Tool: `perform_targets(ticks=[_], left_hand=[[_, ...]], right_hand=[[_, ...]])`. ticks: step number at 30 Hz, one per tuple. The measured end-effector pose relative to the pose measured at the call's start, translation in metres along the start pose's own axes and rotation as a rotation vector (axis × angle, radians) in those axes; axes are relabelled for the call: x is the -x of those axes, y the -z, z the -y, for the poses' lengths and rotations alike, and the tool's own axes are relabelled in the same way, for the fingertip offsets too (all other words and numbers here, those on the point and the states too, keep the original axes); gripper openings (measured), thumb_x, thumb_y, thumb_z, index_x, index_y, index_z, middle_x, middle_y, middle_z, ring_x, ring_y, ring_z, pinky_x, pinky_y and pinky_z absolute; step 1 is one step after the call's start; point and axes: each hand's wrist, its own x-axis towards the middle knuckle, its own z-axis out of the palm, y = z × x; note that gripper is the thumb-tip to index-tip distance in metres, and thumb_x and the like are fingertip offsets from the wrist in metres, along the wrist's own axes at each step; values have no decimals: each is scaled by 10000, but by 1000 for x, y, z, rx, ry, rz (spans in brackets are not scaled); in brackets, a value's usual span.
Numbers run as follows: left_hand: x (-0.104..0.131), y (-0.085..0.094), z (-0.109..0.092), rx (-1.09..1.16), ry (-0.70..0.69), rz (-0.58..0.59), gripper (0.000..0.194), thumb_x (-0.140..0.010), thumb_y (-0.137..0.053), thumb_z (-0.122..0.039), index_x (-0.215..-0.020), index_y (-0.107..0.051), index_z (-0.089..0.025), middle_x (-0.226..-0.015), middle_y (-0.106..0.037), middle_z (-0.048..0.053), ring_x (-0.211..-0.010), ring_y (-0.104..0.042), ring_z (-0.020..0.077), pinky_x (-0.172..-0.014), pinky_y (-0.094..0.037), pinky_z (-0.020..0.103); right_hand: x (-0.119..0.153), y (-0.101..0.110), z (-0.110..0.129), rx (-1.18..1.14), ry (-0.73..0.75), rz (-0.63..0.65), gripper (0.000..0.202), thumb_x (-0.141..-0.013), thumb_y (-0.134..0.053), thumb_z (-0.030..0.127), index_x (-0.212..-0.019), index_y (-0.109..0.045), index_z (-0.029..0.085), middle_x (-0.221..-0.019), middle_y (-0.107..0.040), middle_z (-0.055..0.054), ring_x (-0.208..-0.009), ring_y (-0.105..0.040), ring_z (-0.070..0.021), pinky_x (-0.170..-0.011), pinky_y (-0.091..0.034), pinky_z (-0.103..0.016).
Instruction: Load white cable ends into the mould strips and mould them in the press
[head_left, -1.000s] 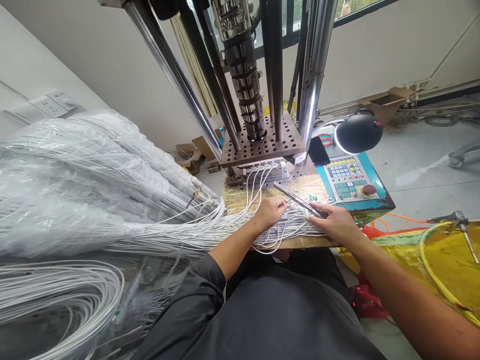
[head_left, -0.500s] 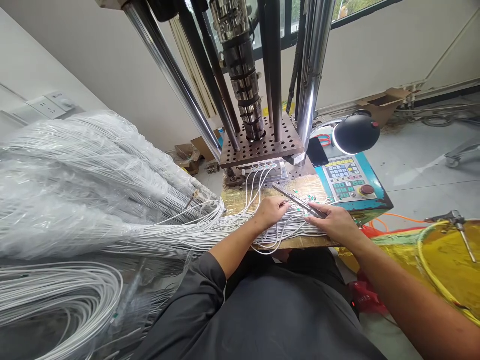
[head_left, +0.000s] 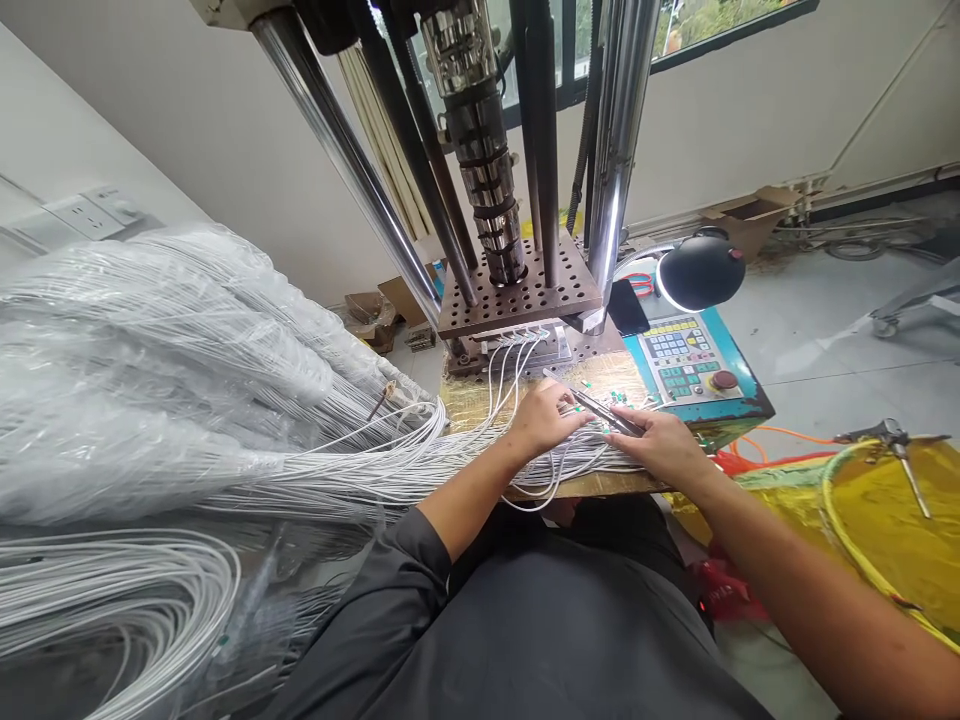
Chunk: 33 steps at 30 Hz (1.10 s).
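My right hand (head_left: 658, 440) grips a long grey metal tool (head_left: 596, 405) that slants up and left across the worktop. My left hand (head_left: 544, 418) is beside the tool, its fingers bent near small green-tipped wire ends (head_left: 616, 398); whether it pinches something is too small to tell. Beneath both hands lies a thick bundle of white wires (head_left: 405, 462). Several white wires curve up from the bundle to a metal fixture (head_left: 556, 345) under the perforated press plate (head_left: 525, 300). The wooden worktop (head_left: 469, 400) shows around them.
Wrapped wire bundles (head_left: 150, 360) fill the left side, with a wire coil (head_left: 187, 590) below. A control panel (head_left: 682, 355), black lamp (head_left: 701, 272) and dark phone-like slab (head_left: 627, 306) stand right of the press. Yellow sheeting (head_left: 892, 520) lies at the far right.
My left hand has shifted, its fingers now spread further along the tool toward my right hand. The tool stays in my right hand. The view has moved slightly.
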Motion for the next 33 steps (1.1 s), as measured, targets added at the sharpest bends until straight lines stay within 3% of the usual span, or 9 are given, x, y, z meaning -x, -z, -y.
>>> perform_targets(ticks=[3,11,14,18,20,25,33], left_hand=[[3,-2,-2,-66,-120,47,272,-782,-833,-381,-838,-660,-179,-938,-638,56,-935,-604,220,-871,-488,343],[7,-17,-2,-88,-114,-10,188,-838,-780,-312,-845,-668,-161,-916,-638,59,-919,-605,224,-849,-495,347],[6,-15,3,16,-55,0,272,-816,-806,-335,-986,-704,-149,-995,-651,71,-921,-622,213,-856,-516,337],[6,-5,20,135,-23,-35,260,-990,-573,-294,-1154,-719,-155,-1060,-672,88,-964,-646,185,-907,-521,320],[6,-2,28,113,-17,-60,273,-1012,-515,-256,-1091,-757,-159,-970,-694,79,-926,-652,180,-883,-518,312],[3,-3,31,107,88,-94,183,-944,-620,-239,-919,-792,-182,-860,-747,47,-819,-671,169,-784,-508,285],[-5,0,32,-35,30,120,304,-1000,-495,-288,-850,-731,-168,-916,-727,64,-868,-639,192,-815,-487,305]], right_hand=[[1,1,1,-3,-7,3,544,-789,-735,448,-1265,-744,185,-1245,-736,-90,-1164,-707,-319,-1041,-551,-411],[0,4,5,19,-23,4,538,-799,-712,432,-1272,-741,178,-1245,-737,-84,-1174,-700,-326,-1040,-550,-406],[1,4,3,16,-26,4,533,-789,-728,437,-1253,-753,176,-1221,-749,-88,-1132,-718,-333,-1014,-567,-423],[4,5,2,27,-33,10,554,-784,-738,451,-1265,-746,176,-1211,-754,-90,-1132,-717,-339,-997,-575,-427],[4,6,2,37,-48,7,555,-783,-741,448,-1270,-744,181,-1213,-753,-85,-1140,-713,-342,-998,-572,-422],[3,4,-1,28,-53,-7,544,-776,-746,453,-1251,-756,187,-1191,-760,-83,-1123,-721,-338,-984,-577,-409],[3,2,-5,-15,-36,-27,527,-765,-751,464,-1219,-773,197,-1179,-766,-69,-1113,-725,-340,-982,-582,-417]])
